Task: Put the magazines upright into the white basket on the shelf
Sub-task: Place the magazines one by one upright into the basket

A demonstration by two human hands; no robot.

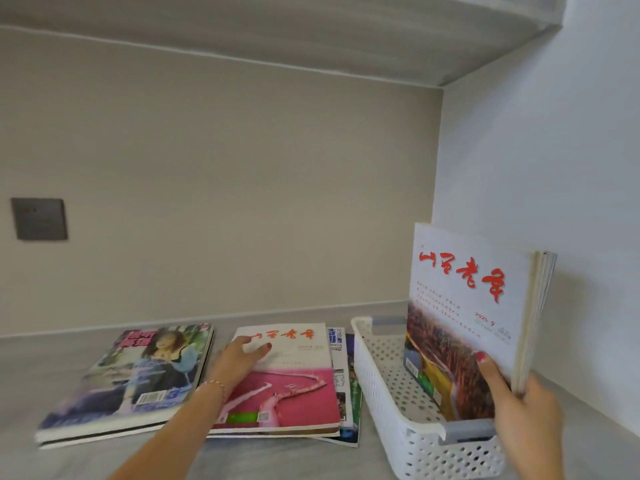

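Observation:
A white perforated basket (377,372) with grey handles stands on the shelf at the right, next to the side wall. Upright magazines (467,306), the front one white with red script, stand inside it, leaning slightly. My right hand (519,407) grips their near edge, thumb on the front cover. To the left lies a flat pile topped by a pink-and-white magazine (287,386). My left hand (242,358) rests on its upper left corner, fingers spread. Further left lies another pile with a portrait-cover magazine (138,375) on top.
The grey shelf surface (41,358) runs left to right under a beige back wall. A dark wall plate (39,219) sits on that wall at the left. Another shelf board (311,29) hangs overhead. The white side wall (554,168) closes the right end.

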